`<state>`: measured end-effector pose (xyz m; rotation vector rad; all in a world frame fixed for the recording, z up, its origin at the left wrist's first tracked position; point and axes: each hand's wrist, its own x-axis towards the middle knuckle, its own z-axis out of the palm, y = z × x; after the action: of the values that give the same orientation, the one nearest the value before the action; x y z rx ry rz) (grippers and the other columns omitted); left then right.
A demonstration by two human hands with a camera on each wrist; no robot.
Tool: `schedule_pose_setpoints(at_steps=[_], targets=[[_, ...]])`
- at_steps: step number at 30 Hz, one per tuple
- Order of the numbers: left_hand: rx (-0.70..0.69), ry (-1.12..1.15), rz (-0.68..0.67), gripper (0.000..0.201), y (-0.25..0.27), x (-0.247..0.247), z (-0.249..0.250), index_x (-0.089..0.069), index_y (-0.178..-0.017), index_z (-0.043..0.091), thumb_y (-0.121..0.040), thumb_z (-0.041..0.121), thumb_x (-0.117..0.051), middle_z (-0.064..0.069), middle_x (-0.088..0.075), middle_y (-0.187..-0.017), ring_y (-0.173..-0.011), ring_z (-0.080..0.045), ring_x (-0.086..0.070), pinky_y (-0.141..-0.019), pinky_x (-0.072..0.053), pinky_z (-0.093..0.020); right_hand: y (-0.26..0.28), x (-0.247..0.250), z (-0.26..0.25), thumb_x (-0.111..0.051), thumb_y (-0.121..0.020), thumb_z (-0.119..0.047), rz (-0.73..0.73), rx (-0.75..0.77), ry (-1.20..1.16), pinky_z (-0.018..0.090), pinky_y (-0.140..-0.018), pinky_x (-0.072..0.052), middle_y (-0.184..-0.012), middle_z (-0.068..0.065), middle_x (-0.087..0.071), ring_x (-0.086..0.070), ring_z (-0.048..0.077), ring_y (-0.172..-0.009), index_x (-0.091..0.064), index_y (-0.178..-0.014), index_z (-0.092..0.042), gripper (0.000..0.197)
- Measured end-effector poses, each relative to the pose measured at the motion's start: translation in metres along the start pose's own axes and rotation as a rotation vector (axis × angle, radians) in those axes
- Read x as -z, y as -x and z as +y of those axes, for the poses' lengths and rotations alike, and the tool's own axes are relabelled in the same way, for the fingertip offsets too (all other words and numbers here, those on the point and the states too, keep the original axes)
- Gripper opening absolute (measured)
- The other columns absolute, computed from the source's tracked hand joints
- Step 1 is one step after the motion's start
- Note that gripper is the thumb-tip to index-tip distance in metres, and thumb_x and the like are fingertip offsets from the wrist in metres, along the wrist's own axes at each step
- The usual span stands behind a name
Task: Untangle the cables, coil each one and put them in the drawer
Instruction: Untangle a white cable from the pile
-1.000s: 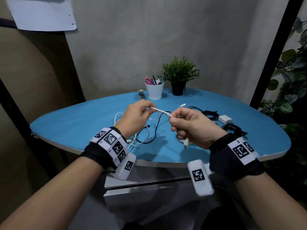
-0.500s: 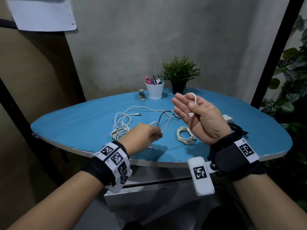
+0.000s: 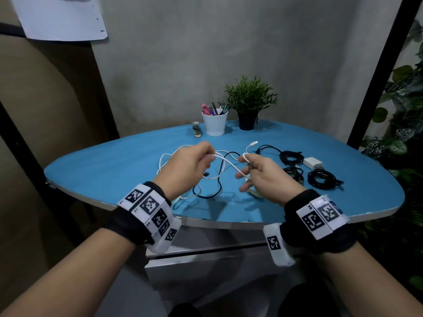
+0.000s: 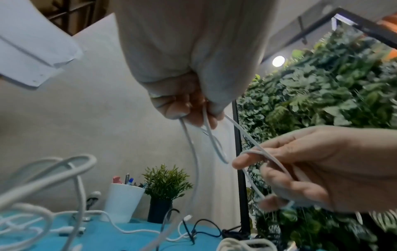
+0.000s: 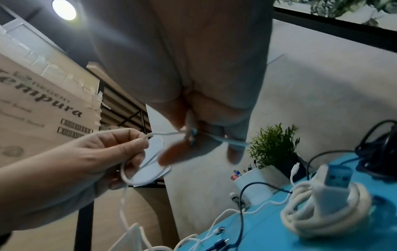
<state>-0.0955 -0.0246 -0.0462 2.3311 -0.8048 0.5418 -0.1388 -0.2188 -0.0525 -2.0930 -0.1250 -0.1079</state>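
Cardboard box (image 5: 32,108), left of right wrist frame: "NEGERI" small, "empura" big with first letter cut off, barcodes below. Smaller script lines unreadable.

A blue table (image 3: 109,165) bears loose white and black cables (image 3: 207,193), black coils (image 3: 321,178), a white charger (image 3: 313,162), pen cup (image 3: 214,123), potted plant (image 3: 249,104) and stapler (image 3: 196,131).

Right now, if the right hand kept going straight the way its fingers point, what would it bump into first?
Probably the left hand. The right hand points leftward across the gap, where both hold the same white cable above the blue table. Depth is unclear, so it might pass just beside it.
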Motion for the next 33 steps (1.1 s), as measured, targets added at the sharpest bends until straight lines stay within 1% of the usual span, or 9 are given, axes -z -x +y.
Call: schedule_pose_setpoints(at_steps=[4, 8, 12, 16, 19, 22, 24, 28, 33], targets=[[0.066, 0.12, 0.163, 0.011, -0.011, 0.001, 0.0, -0.056, -0.091, 0.017, -0.095, 0.025, -0.051, 0.003, -0.062, -0.07, -0.06, -0.004, -0.053, -0.057, -0.04, -0.02, 0.003, -0.005, 0.001, -0.035, -0.101, -0.025, -0.048, 0.072, -0.133, 0.023, -0.047, -0.028, -0.057, -0.002, -0.036, -0.031, 0.012, -0.049, -0.058, -0.105, -0.011, 0.028], [0.121, 0.181, 0.206, 0.011, -0.014, -0.005, 0.004, -0.052, -0.089, 0.019, -0.095, 0.028, -0.05, 0.004, -0.055, -0.064, -0.07, -0.022, -0.062, -0.063, -0.046, -0.034, 0.006, -0.005, -0.003, -0.04, -0.1, -0.027, -0.122, 0.128, -0.284, 0.02, -0.043, -0.02, -0.045, -0.008, -0.026, -0.02, 0.008, -0.041, -0.059, -0.077, -0.008, 0.035], [0.166, 0.13, 0.073, 0.009, -0.01, -0.018, 0.007, -0.052, -0.09, 0.026, -0.096, 0.032, -0.049, 0.003, -0.058, -0.065, -0.059, -0.016, -0.053, -0.057, -0.043, -0.028, 0.006, 0.002, -0.011, -0.035, -0.101, -0.024, -0.043, 0.114, -0.67, 0.017, -0.042, -0.022, -0.042, -0.006, -0.032, -0.024, 0.007, -0.037, -0.046, -0.069, -0.01, 0.037], [0.091, 0.055, -0.192, 0.007, 0.003, -0.036, 0.019, -0.049, -0.088, 0.025, -0.094, 0.025, -0.051, 0.007, -0.06, -0.064, -0.06, -0.016, -0.056, -0.061, -0.044, -0.028, 0.004, 0.009, -0.016, -0.032, -0.102, -0.025, 0.075, 0.106, -0.914, 0.021, -0.048, -0.039, -0.059, 0.003, -0.064, -0.051, 0.011, -0.043, -0.048, -0.074, -0.012, 0.035], [0.067, 0.004, -0.289, 0.01, 0.013, -0.045, 0.027, -0.046, -0.085, 0.025, -0.09, 0.027, -0.055, 0.0, -0.067, -0.073, -0.072, -0.022, -0.06, -0.069, -0.048, -0.032, 0.001, 0.011, -0.013, -0.03, -0.103, -0.026, 0.126, 0.105, -1.108, 0.025, -0.065, -0.055, -0.094, 0.012, -0.072, -0.071, 0.018, -0.079, -0.049, -0.078, -0.012, 0.034], [0.056, -0.045, -0.344, 0.008, 0.02, -0.047, 0.03, -0.05, -0.085, 0.024, -0.088, 0.027, -0.056, 0.002, -0.065, -0.073, -0.073, -0.022, -0.057, -0.066, -0.045, -0.031, -0.006, 0.013, -0.006, -0.034, -0.102, -0.022, 0.237, 0.117, -1.161, 0.036, -0.093, -0.051, -0.115, 0.015, -0.064, -0.061, 0.023, -0.112, -0.055, -0.084, -0.009, 0.03], [0.054, -0.092, -0.395, 0.006, 0.023, -0.043, 0.03, -0.052, -0.086, 0.023, -0.086, 0.026, -0.057, 0.004, -0.057, -0.072, -0.071, -0.02, -0.052, -0.061, -0.039, -0.029, -0.009, 0.011, -0.001, -0.038, -0.101, -0.017, 0.287, 0.131, -1.092, 0.033, -0.098, -0.045, -0.105, 0.01, -0.063, -0.058, 0.021, -0.111, -0.059, -0.088, -0.01, 0.026], [0.105, -0.177, -0.405, 0.006, 0.026, -0.027, 0.024, -0.051, -0.081, 0.028, -0.085, 0.027, -0.055, 0.007, -0.053, -0.072, -0.073, -0.019, -0.052, -0.066, -0.043, -0.03, -0.007, 0.005, 0.006, -0.042, -0.099, -0.02, 0.337, 0.174, -0.428, 0.021, -0.066, -0.043, -0.083, -0.005, -0.056, -0.05, 0.001, -0.061, -0.062, -0.095, -0.013, 0.021], [0.153, -0.278, -0.161, 0.008, 0.011, 0.001, 0.012, -0.044, -0.083, 0.027, -0.09, 0.028, -0.049, 0.0, -0.063, -0.08, -0.079, -0.027, -0.055, -0.064, -0.041, -0.034, -0.01, -0.004, 0.002, -0.04, -0.1, -0.022, 0.129, 0.171, 0.223, 0.023, -0.053, -0.035, -0.067, 0.001, -0.049, -0.044, 0.013, -0.056, -0.057, -0.09, -0.012, 0.022]])
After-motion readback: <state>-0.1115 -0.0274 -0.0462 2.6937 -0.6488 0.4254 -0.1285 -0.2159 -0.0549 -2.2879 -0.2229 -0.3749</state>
